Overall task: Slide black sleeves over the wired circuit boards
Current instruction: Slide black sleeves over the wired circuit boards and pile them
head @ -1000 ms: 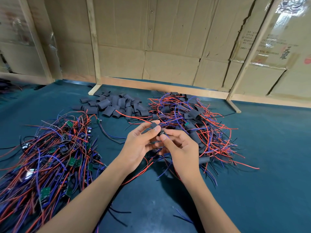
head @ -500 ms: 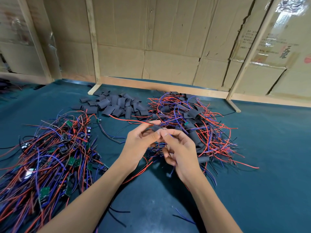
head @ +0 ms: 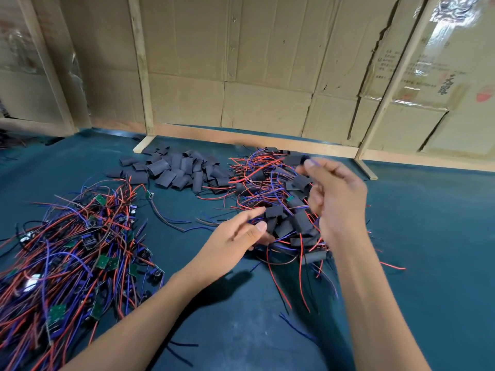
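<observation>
- Work surface: a dark teal mat-covered table (head: 428, 236), backed on the far side by brown cardboard panels (head: 267, 62) set in a pale wooden frame (head: 142, 76).
- Left hand (head: 235, 239): at centre, low over the mat; index finger extended toward the near edge of the right-hand pile, thumb apart from it, grasping nothing. Whether the curled lower fingers touch the pile cannot be told.
- Right hand (head: 334, 199): raised above the right-hand pile, motion-blurred; fingers curled inward. A thin blue wire shows at the fingertips, but whether it is pinched cannot be told.
- Loose black flat sleeves (head: 171, 170): heaped at far centre, left of the finished pile and just beside it.
- Sleeved boards with red and blue wires (head: 281, 210): piled at centre-right, beneath and beyond both hands.
- Bare green circuit boards with red, blue and black wires (head: 67, 250): a large tangle at near left, well apart from the right hand.
- Stray black and blue wire offcuts (head: 182, 349): lying on the mat near the forearms.
</observation>
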`<state>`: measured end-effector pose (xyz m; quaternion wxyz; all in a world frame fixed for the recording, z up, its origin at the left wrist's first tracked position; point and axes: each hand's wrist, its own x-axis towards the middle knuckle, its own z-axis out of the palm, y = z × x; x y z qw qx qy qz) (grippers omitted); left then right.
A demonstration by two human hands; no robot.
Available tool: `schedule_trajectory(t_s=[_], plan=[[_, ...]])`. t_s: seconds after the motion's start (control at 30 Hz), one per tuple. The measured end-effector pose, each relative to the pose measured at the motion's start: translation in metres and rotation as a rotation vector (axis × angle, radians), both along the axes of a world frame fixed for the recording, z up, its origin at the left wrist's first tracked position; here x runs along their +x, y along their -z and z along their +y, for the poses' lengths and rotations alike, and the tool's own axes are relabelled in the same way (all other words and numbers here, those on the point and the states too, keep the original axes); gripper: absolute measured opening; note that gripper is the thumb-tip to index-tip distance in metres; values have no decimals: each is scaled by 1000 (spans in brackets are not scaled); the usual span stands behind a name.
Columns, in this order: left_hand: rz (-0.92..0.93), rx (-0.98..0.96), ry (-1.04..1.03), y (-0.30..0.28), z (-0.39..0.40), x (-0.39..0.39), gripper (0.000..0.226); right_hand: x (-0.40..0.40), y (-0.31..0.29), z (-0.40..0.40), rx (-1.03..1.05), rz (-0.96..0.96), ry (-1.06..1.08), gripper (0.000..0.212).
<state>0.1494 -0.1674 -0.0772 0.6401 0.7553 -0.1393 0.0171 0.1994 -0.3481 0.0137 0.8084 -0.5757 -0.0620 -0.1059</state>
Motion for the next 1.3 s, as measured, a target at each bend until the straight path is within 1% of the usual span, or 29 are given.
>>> schedule_trajectory(t_s=[0.07, 0.1, 0.13, 0.2, 0.23, 0.3, 0.37, 0.4, 0.43, 0.47, 0.53, 0.6, 0.63, 0.67, 0.7, 0.73, 0.77, 0.8, 0.87, 0.9, 0.93, 0.97, 1.0, 1.07, 1.1, 1.2, 1.23, 1.3], plan=[[10, 21, 6, 1, 0, 0, 45, 19, -16, -13, -39, 18, -19, 8], [13, 29, 5, 1, 0, -1, 44, 29, -23, -20, -97, 50, -49, 4], [17, 33, 5, 2, 1, -1, 42, 40, -27, -28, -185, 89, -88, 6], [24, 35, 8, 2, 2, -1, 39, 57, -29, -41, -478, 178, -118, 24], [24, 44, 9, 2, 3, 0, 37, 63, -28, -45, -670, 206, -81, 27], [13, 75, 12, 2, 3, 0, 31, 75, -23, -53, -1032, 204, 58, 23], [2, 110, 11, 1, 2, 0, 27, 83, -14, -55, -1279, 193, 221, 31], [4, 118, 6, 1, 1, 0, 25, 82, -10, -52, -1343, 181, 336, 37], [9, 123, -8, 1, 0, 0, 24, 78, -8, -45, -1347, 137, 455, 40], [17, 125, -28, -1, -1, 1, 22, 70, -5, -35, -1304, 52, 557, 40], [68, 122, -72, -5, -3, 4, 18, 49, 4, -8, -1199, -224, 726, 35], [121, 115, -158, -12, -2, 8, 15, 27, 18, 20, -1169, -544, 859, 30], [104, 171, -249, -16, 2, 11, 14, 18, 28, 31, -1152, -675, 840, 29], [50, 282, -360, -21, 11, 16, 14, 10, 39, 41, -1139, -769, 756, 29], [-19, 420, -469, -27, 23, 20, 15, 2, 52, 50, -1141, -825, 634, 30], [-75, 553, -553, -34, 39, 24, 17, -6, 66, 57, -1168, -839, 496, 30], [-89, 677, -603, -40, 56, 30, 19, -13, 79, 61, -1216, -814, 348, 31], [-57, 810, -634, -46, 75, 37, 22, -19, 91, 64, -1258, -771, 199, 32], [124, 1123, -686, -54, 112, 52, 30, -24, 104, 66, -1308, -725, -53, 28], [246, 1250, -700, -55, 127, 56, 35, -24, 106, 66, -1322, -741, -110, 26], [357, 1332, -697, -52, 139, 59, 39, -25, 106, 65, -1327, -759, -132, 25], [443, 1371, -681, -48, 151, 60, 43, -25, 105, 63, -1313, -757, -141, 25], [486, 1380, -666, -43, 161, 62, 46, -25, 104, 62, -1290, -746, -142, 25], [492, 1362, -661, -37, 178, 64, 47, -23, 104, 58, -1252, -722, -117, 25], [458, 1319, -667, -37, 184, 65, 41, -23, 103, 55, -1232, -709, -103, 25], [350, 1140, -622, -41, 195, 62, 2, -20, 102, 51, -1145, -686, -63, 24], [338, 1094, -619, -42, 196, 60, 8, -20, 101, 51, -1124, -689, -49, 23], [326, 1025, -676, -44, 195, 58, 10, -21, 102, 52, -1107, -695, -40, 24]])
